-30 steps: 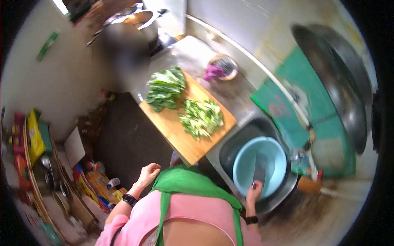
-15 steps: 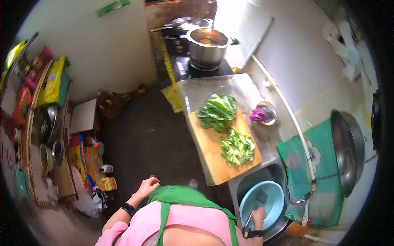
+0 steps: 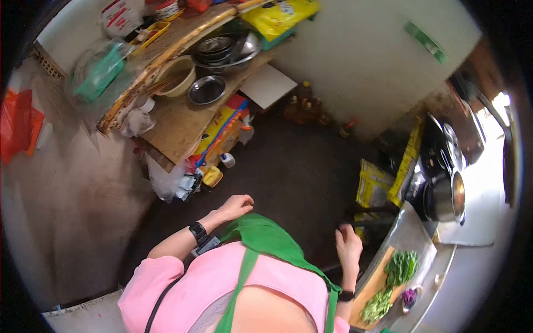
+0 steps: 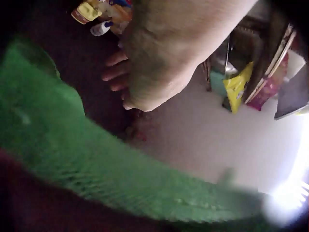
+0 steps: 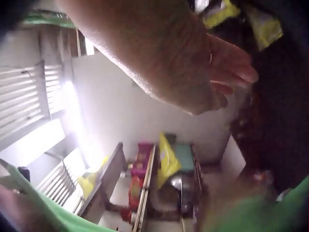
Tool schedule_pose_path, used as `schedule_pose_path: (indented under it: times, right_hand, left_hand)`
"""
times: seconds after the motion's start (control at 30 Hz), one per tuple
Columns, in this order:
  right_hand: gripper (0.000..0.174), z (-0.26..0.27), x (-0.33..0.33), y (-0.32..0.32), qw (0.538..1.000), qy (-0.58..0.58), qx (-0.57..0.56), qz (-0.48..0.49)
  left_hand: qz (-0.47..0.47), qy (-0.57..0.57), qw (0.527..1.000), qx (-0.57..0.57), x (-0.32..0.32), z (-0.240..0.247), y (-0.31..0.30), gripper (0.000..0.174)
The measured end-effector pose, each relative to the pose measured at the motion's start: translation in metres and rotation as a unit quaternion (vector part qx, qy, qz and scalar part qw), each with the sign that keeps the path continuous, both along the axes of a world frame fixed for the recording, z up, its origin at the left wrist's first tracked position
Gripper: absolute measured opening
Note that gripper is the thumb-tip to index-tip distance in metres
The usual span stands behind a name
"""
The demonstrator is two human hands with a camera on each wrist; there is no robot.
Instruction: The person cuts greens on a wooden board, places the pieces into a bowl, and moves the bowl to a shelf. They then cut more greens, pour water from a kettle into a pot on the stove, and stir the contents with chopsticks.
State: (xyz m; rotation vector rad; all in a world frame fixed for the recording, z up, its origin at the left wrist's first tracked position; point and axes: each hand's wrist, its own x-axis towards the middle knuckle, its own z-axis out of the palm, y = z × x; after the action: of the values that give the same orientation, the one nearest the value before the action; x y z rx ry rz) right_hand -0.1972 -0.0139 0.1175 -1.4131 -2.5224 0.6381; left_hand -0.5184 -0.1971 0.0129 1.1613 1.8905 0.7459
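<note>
My left hand (image 3: 236, 207) hangs loosely in front of the green apron (image 3: 266, 238), over the dark floor, and holds nothing. In the left wrist view the fingers of that hand (image 4: 159, 77) are relaxed. My right hand (image 3: 348, 248) hangs beside the counter, its fingers loose and empty. The right wrist view shows this hand (image 5: 193, 72) with slack fingers and a ring on one. Nearest to it is the wooden cutting board (image 3: 373, 279), with leafy greens (image 3: 401, 267) and a pile of chopped greens (image 3: 376, 307).
A shelf unit (image 3: 177, 125) holds metal bowls (image 3: 206, 90) and a cream basin (image 3: 176, 76). Bottles (image 3: 302, 105) stand by the wall. A pot (image 3: 447, 197) sits on the stove at right. Yellow packaging (image 3: 373, 183) lies near the counter's end.
My view has swung left from sink and counter toward the shelves. My right hand has let go of the broad-bladed knife in the blue basin and moved away; both are out of view.
</note>
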Motion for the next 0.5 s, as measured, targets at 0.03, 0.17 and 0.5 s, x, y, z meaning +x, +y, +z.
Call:
schedule_pose_path:
  times: [0.03, 0.17, 0.5]
  right_hand:
    - [0.017, -0.002, -0.039, 0.015, 0.999, 0.018, -0.013, 0.046]
    - [0.021, -0.002, -0.179, 0.056, 0.971, 0.024, 0.002, 0.238]
    - [0.017, -0.034, -0.422, 0.171, 0.906, 0.044, -0.014, 0.42]
  left_hand:
    - [0.042, -0.005, 0.999, 0.012, -0.014, 0.001, -0.005, 0.028]
    - [0.17, -0.035, 0.984, 0.029, -0.05, -0.01, -0.028, 0.026]
    - [0.373, -0.052, 0.926, -0.006, -0.118, -0.045, -0.008, 0.021]
